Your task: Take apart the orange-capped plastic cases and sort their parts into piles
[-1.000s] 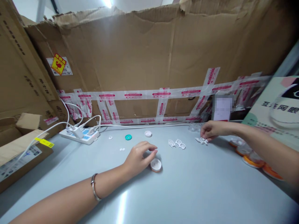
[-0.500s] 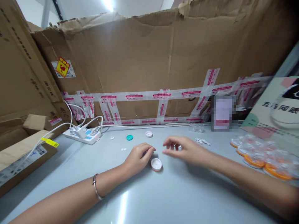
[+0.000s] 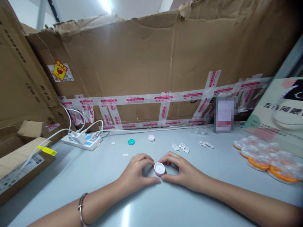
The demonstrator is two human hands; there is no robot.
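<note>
A small round white plastic cap (image 3: 159,169) with a raised rim lies face up on the grey table between my hands. My left hand (image 3: 139,171) curves round its left side, fingertips at the rim and thumb stretched along the near edge. From the right, my right hand (image 3: 181,171) grips the cap between thumb and fingers. Just beyond are white spoked plastic parts (image 3: 184,148) and another white spoked part (image 3: 175,147). A white ring-shaped cap (image 3: 151,138), a teal disc (image 3: 131,142) and tiny white discs (image 3: 125,154) lie farther back.
A white power strip (image 3: 82,141) with plugged cables stands back left beside an open cardboard box (image 3: 28,167). Clear domes with orange rims (image 3: 282,173) cluster at the right. More white parts (image 3: 205,144) and clear pieces (image 3: 199,130) lie back right. A large carton (image 3: 132,63) walls the back.
My right hand has come down and left to the round cap, uncovering the white spoked parts. My left hand's thumb and fingers have spread around the cap's left side.
</note>
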